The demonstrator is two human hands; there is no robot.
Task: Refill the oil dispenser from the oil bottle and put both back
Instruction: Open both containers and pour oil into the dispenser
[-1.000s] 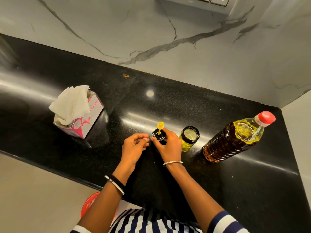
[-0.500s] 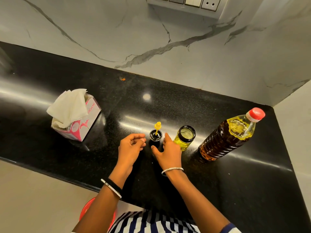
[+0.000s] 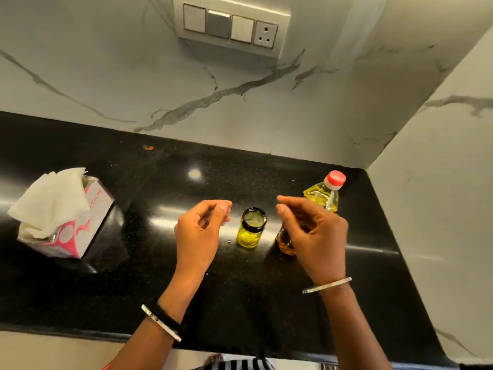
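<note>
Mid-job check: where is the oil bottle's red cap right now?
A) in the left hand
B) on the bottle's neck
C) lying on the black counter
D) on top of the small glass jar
B: the red cap sits on the neck of the clear plastic oil bottle, which stands upright behind the right hand.

Counts: 1 oil dispenser [image 3: 250,228], 1 oil bottle [image 3: 324,194], 1 tissue box [image 3: 80,231], left hand [image 3: 198,236] + right hand [image 3: 317,236], 1 switch plate [image 3: 232,9]: 3 switches [image 3: 241,29], 1 socket [image 3: 265,34].

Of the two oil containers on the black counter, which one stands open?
The small black-rimmed glass jar of yellow oil: its mouth is uncovered, while the large plastic oil bottle to its right has its red cap on.
</note>
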